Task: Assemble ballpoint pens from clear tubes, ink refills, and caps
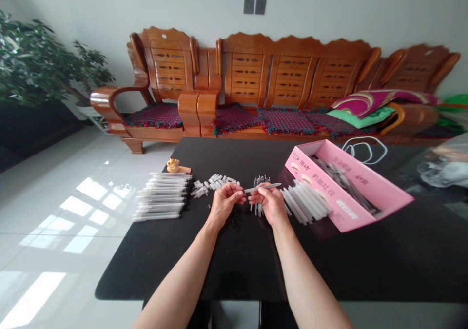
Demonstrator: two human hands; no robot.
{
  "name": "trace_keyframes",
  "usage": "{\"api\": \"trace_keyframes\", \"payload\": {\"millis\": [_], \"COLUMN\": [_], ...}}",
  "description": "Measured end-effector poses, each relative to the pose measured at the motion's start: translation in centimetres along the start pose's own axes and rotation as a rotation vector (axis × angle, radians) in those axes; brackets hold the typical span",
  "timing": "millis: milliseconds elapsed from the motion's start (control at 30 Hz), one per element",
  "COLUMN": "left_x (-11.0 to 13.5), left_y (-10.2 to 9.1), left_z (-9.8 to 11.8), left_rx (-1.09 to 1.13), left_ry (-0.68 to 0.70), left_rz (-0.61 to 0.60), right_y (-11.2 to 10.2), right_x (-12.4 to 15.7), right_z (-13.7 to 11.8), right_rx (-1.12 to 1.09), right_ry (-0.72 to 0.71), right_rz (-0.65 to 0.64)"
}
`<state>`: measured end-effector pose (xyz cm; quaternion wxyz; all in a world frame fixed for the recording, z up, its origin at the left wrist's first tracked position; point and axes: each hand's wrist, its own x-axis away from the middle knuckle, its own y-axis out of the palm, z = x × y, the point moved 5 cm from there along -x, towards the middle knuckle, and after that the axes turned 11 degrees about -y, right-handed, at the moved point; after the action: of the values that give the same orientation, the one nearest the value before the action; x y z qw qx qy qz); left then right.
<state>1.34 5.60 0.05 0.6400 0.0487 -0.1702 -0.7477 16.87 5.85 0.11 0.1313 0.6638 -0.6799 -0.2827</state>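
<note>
A slim whitish pen (pixel 271 186) lies level between my hands, its pointed end toward the right. My left hand (pixel 227 202) has its fingertips closed at the pen's left end; whether a small part is also in them is hidden. Thumb and fingers of my right hand (pixel 271 206) pinch the pen near its middle. Under and behind the right hand are dark-tipped pen parts (pixel 260 179). White pen caps (pixel 216 180) lie loose beyond the left hand. To the right is a pile of translucent pen barrels (pixel 307 202). Small black pieces (pixel 237 220) sit between my forearms.
Pens in a stacked row (pixel 161 197) lie at the table's left edge, beside a small golden figurine (pixel 173 164). A pink box (pixel 340 207) holding grey sticks stands at right, a white cable (pixel 369 149) behind it. Wooden sofas (pixel 248 83) line the wall beyond the black table (pixel 248 270).
</note>
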Motion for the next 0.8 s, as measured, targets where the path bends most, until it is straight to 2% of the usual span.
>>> {"api": "trace_keyframes", "payload": {"millis": [267,433,667,800], "left_x": [0.12,0.23,0.31,0.30], "left_y": [-0.06,-0.09,-0.60,-0.54], "left_z": [0.38,0.43,0.19,0.37], "left_rx": [-0.104,-0.125,-0.321,-0.327], "left_ry": [0.086,0.072,0.058,0.077], "left_rz": [0.060,0.068,0.116,0.114], "right_y": [-0.20,-0.29,-0.42,-0.56], "right_x": [-0.05,-0.07,-0.05,-0.05], "right_z": [0.19,0.11,0.35,0.50], "right_rx": [0.016,0.014,0.026,0.035], "right_ry": [0.005,-0.008,0.004,0.009], "right_rz": [0.023,0.047,0.033,0.019]}}
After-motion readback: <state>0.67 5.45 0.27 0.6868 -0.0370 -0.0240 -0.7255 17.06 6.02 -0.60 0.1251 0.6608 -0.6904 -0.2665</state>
